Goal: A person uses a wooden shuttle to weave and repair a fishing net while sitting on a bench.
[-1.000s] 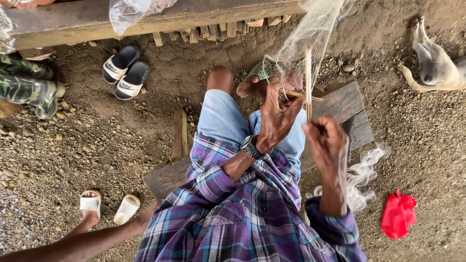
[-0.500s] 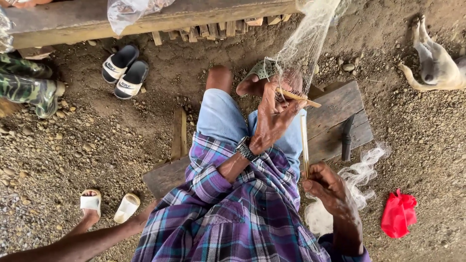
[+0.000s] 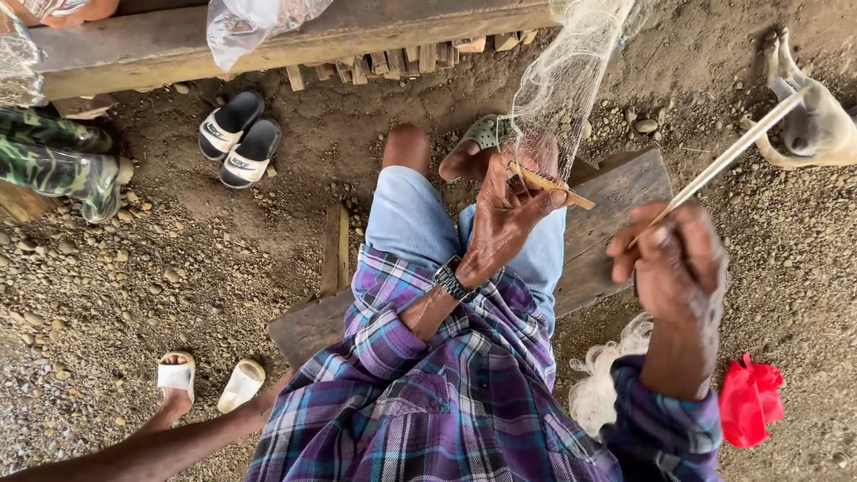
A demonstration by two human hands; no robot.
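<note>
Seated net-mending, seen from above. Left hand (image 3: 509, 210) grips a fold of pale fishing net (image 3: 562, 89) together with a short flat wooden gauge (image 3: 549, 183). Right hand (image 3: 674, 263) is raised, pinching a long thin netting needle (image 3: 728, 156) (angled up and to the right). Wooden bench (image 3: 616, 210) lies beneath; black-and-white slides (image 3: 239, 138) on gravel.

Past the left hand, a pair of black-and-white slides (image 3: 239, 138) sits on the gravel, near camouflage trousers (image 3: 55, 165). Below the right hand lies a red cloth (image 3: 752, 402). Beyond it, a pale dog (image 3: 808, 112) (half out of view). Someone else's feet in white sandals (image 3: 207, 382) rest near the bench (image 3: 616, 201).
</note>
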